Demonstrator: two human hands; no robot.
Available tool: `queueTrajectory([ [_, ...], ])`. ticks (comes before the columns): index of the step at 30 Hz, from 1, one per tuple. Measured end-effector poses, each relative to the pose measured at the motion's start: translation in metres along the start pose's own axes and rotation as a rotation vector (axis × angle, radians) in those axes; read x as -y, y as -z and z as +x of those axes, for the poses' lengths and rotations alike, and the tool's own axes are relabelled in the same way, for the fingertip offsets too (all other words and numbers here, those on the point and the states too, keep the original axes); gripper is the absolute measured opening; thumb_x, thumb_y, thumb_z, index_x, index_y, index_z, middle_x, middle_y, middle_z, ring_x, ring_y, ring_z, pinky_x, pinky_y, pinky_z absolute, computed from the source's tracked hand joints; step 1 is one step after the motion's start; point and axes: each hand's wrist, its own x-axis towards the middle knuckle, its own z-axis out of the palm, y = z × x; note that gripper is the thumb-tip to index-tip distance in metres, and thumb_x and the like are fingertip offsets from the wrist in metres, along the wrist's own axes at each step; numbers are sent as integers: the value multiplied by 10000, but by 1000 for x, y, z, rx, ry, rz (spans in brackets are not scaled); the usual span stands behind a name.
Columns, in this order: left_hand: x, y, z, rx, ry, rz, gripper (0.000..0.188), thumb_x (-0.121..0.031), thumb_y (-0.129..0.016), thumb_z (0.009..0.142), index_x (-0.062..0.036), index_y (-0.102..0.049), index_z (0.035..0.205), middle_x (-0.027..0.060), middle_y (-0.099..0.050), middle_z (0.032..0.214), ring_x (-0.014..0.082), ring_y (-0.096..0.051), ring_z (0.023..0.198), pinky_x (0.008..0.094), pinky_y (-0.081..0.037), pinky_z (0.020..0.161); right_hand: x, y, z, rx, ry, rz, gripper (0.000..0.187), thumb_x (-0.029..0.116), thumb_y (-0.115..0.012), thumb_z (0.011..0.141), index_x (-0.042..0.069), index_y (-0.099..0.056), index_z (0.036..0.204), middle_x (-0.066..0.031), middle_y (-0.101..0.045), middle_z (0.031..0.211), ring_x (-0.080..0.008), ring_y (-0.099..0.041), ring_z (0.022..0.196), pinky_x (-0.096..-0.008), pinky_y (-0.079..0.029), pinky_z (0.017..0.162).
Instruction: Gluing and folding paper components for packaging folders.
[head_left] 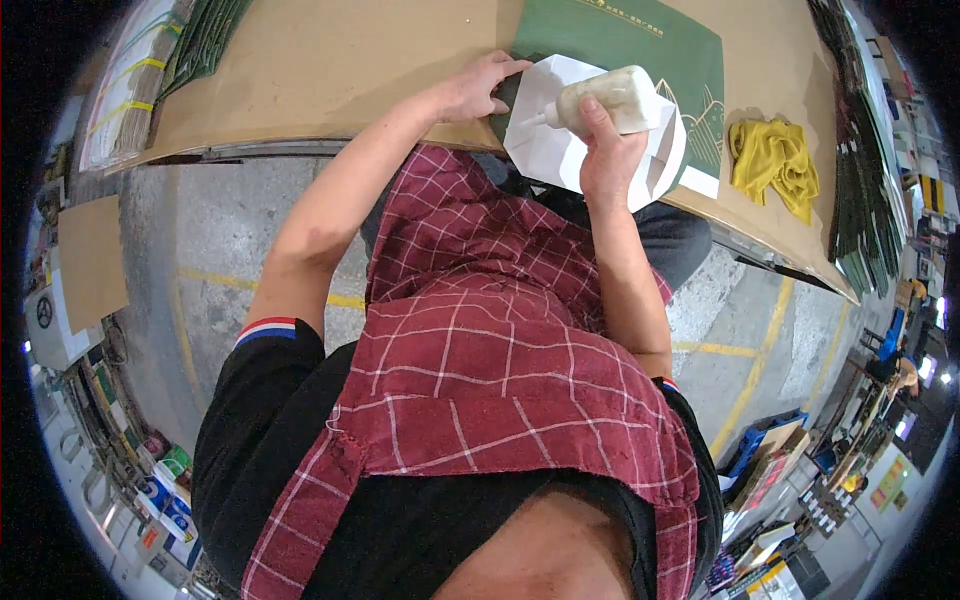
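My right hand [612, 150] is closed around a cloudy white squeeze bottle [625, 98], which lies tilted on its side with its thin nozzle pointing left. Under the nozzle is a green paper bag with its white folded end [545, 150] spread out, the angled flaps facing up. My left hand [478, 88] grips the bag's dark green left edge, thumb and forefinger on either side of it. Behind the bottle a flat green printed sheet or bag [670, 55] lies on the brown table [330, 60]. Part of the white flaps is hidden by my right hand.
A crumpled yellow cloth [773, 162] lies right of the green sheet. Stacks of dark green folded bags [865, 150] stand along the table's right side. Strapped bundles [130, 95] sit at the far left. The table's near edge runs by my lap.
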Motion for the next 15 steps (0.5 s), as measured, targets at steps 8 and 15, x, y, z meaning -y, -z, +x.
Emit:
queueTrajectory([
  [8, 3, -2, 1, 17, 30, 19, 678, -4, -604, 686, -114, -352, 1306, 132, -386, 1185, 258, -448, 1044, 320, -402, 899, -10, 4, 0, 57, 40, -106, 377, 57, -699, 690, -28, -510, 1004, -97, -583, 899, -179, -578, 812, -288, -487, 704],
  [15, -5, -1, 1, 18, 46, 13, 660, -12, -590, 692, -106, -350, 1299, 117, -394, 1172, 246, -453, 1019, 305, -421, 868, -5, 8, -4, 29, 45, -119, 346, 60, -702, 686, -23, -535, 978, -90, -594, 879, -174, -580, 789, -287, -478, 719],
])
